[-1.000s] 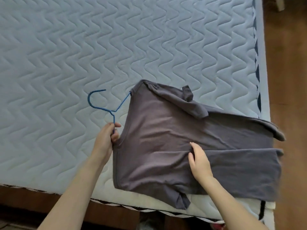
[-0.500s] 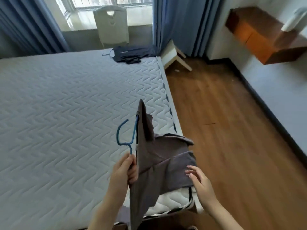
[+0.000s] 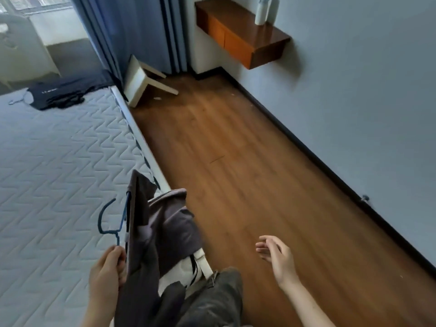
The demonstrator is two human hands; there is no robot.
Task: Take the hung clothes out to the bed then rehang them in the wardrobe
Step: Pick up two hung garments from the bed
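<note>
My left hand [image 3: 107,270] grips the neck of a blue wire hanger [image 3: 111,223] that carries a grey shirt [image 3: 162,227]. The shirt hangs edge-on above the near right corner of the bed [image 3: 47,173], its lower part trailing over the mattress edge. Off to the right, my right hand [image 3: 276,256] hovers over the wooden floor with fingers apart and nothing in it. A dark garment [image 3: 63,90] on another hanger lies at the far end of the bed. No wardrobe is in view.
A wooden floor strip [image 3: 236,161] runs between the bed and the grey wall. A tipped white stool [image 3: 144,83] lies by the blue curtains [image 3: 132,34]. A wall-mounted wooden shelf [image 3: 240,36] holds a white bottle. My grey-trousered leg [image 3: 212,300] is below.
My left hand lifted the hanger and grey shirt off the mattress. My right hand let go of the shirt and moved right, over the floor. The view swung up and rightwards.
</note>
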